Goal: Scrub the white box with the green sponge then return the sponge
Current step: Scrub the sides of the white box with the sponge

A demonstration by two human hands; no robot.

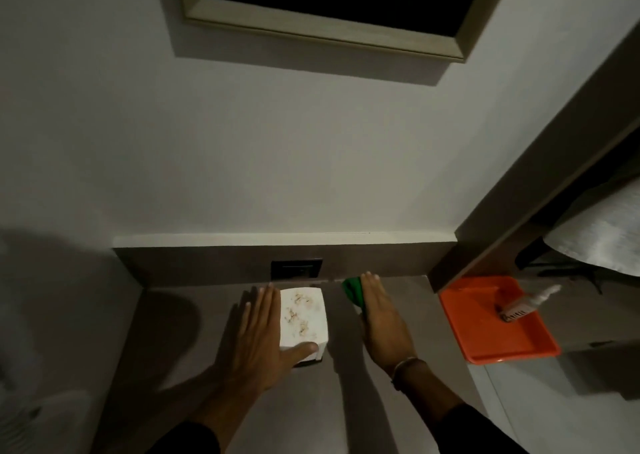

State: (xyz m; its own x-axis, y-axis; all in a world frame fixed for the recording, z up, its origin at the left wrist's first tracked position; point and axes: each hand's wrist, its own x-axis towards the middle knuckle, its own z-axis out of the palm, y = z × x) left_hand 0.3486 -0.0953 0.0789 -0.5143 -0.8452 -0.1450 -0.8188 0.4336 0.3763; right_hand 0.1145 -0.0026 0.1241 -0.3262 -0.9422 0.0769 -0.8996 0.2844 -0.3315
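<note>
A white box (304, 315) with brownish smears on its top stands on the grey counter (194, 332) near the back wall. My left hand (256, 336) holds it from the left side, fingers along the side and thumb pressed on the near corner. The green sponge (353, 289) lies to the right of the box. My right hand (381, 322) rests flat over the sponge, covering its near part; only the far green end shows. I cannot tell whether the fingers have closed around it.
An orange tray (485, 336) sits at the right with a small bottle (530, 303) lying in it. A dark socket plate (296, 268) is set in the backsplash behind the box. A framed picture (329, 20) hangs above. A dark post and shelf stand at the right.
</note>
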